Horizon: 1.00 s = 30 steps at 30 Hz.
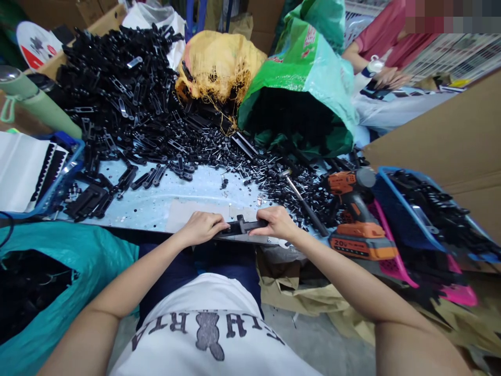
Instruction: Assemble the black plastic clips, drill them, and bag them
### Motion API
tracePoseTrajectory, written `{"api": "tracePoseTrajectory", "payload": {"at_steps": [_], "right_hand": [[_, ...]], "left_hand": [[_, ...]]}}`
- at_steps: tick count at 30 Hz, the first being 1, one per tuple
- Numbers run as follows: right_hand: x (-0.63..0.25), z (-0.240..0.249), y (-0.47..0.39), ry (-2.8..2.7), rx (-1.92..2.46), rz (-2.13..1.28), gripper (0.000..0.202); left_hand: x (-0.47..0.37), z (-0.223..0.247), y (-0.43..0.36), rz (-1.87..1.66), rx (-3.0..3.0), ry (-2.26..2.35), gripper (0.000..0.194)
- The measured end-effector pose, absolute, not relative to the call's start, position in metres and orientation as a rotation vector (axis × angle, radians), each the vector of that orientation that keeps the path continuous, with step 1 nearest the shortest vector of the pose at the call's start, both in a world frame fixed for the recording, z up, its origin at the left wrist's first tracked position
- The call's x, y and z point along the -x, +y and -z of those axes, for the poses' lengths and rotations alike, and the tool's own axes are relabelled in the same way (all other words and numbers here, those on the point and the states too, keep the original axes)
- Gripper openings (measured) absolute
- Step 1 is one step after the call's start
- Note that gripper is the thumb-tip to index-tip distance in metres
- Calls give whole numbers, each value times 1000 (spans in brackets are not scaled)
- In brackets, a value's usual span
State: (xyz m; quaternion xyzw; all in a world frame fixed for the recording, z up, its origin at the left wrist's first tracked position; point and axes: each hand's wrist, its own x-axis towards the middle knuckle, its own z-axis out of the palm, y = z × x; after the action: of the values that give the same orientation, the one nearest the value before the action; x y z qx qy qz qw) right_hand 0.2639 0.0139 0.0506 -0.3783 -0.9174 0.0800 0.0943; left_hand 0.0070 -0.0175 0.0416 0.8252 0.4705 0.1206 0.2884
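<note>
Both hands meet at the table's front edge around a black plastic part (243,224). My left hand (201,227) pinches its left end, and my right hand (276,223) has its fingers closed round the right end. A short upright piece of the part shows between the hands. Beyond them the blue table surface (203,188) carries a heap of small screws and black bits (230,156). A hammer (303,201) lies to the right of my right hand, beside an orange cordless drill (358,214).
Black parts (117,89) are piled at the back left. A green sack (301,68) and a yellow sack (221,62) stand behind. Blue baskets (410,209) flank the table, with a green bottle (43,104) at left. Another person's hands (391,78) show at upper right.
</note>
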Motion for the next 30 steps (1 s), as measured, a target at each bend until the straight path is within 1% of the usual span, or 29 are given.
{"api": "tracePoseTrajectory", "payload": {"at_steps": [2, 5, 7, 9, 11, 13, 15, 17, 19, 21, 26, 30], "right_hand": [[-266, -52, 14, -2699, 1163, -256, 68], [-271, -52, 14, -2673, 1175, -245, 67], [-274, -52, 13, -2652, 1157, -168, 66], [-274, -52, 12, -2627, 1113, -43, 64], [-272, -52, 10, -2598, 1050, 98, 61], [-269, -52, 7, -2565, 982, 225, 58], [-266, -53, 4, -2529, 940, 331, 56], [-264, -53, 1, -2484, 946, 420, 53], [-263, -54, -1, -2430, 973, 488, 50], [-262, -54, -3, -2397, 975, 520, 49], [-263, -53, -6, -2437, 950, 545, 50], [-268, -48, -5, -2428, 1015, 509, 53]], "left_hand": [[-4, -45, -17, -269, -2246, 1312, 43], [3, -48, -9, -221, -2116, 1308, 51], [6, -50, -4, -287, -2070, 1292, 48], [3, -51, -4, -385, -2126, 1307, 41], [-8, -51, -10, -458, -2207, 1388, 36], [-23, -50, -19, -528, -2240, 1542, 36], [-36, -47, -27, -667, -2219, 1756, 42], [-45, -42, -31, -843, -2149, 1931, 58], [-47, -37, -31, -970, -2095, 1995, 71], [-45, -32, -27, -1003, -2092, 1957, 74], [-29, -21, -20, -986, -2170, 1786, 69], [-14, -19, -20, -960, -2247, 1616, 53]]}}
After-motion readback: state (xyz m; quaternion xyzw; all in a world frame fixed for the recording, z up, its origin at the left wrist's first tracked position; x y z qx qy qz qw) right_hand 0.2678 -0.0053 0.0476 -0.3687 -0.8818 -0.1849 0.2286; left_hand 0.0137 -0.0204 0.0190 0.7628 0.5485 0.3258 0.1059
